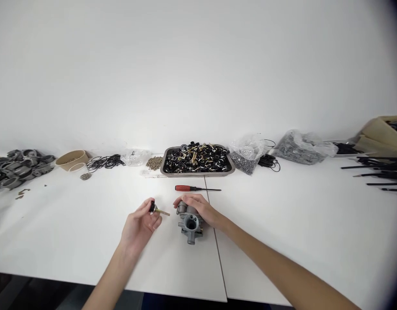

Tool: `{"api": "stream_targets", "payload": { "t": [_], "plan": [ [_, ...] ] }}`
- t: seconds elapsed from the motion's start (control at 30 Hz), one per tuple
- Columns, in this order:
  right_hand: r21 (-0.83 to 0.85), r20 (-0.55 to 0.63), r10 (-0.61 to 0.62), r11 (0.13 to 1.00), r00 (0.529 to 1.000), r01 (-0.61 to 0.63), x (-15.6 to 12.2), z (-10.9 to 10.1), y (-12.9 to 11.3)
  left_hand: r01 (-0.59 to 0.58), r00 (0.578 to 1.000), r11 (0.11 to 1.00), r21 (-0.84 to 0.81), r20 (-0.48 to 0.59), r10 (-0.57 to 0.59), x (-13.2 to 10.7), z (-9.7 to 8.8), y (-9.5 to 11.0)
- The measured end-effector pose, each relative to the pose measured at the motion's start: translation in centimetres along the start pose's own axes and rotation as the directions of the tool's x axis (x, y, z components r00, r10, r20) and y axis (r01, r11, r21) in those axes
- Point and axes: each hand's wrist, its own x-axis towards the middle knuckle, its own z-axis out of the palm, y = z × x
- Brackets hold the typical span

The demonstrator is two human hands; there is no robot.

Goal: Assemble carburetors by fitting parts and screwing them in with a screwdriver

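A grey metal carburetor body stands on the white table in front of me. My right hand is closed over its top and far side. Just to its left, my left hand pinches a small black-capped brass screw part, whose tip points toward the carburetor body without touching it. Beyond both hands lies a red-handled screwdriver, flat on the table with nothing touching it.
A metal tray of black and brass parts stands at the back centre, with brass bits, black rings and plastic bags beside it. Grey castings pile at left, a paper bowl nearby. Black rods lie at right.
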Motion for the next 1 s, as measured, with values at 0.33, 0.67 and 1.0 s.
{"api": "stream_targets", "payload": {
  "t": [0.33,0.67,1.0],
  "plan": [
    [0.004,-0.016,-0.012,1.0,1.0,0.012,-0.1,0.0,-0.1,0.14,0.989,0.979,-0.151,-0.034,-0.146,-2.1,0.7,-3.3],
    [0.018,-0.009,-0.029,0.999,1.0,0.029,0.0,0.0,0.0,0.157,0.986,0.971,-0.179,-0.02,-0.164,-2.5,0.2,-3.0],
    [0.028,-0.017,-0.046,0.999,0.999,0.046,-0.1,0.0,-0.3,0.208,0.976,0.972,-0.109,0.084,-0.2,-2.4,0.1,-4.2]
  ]
}}
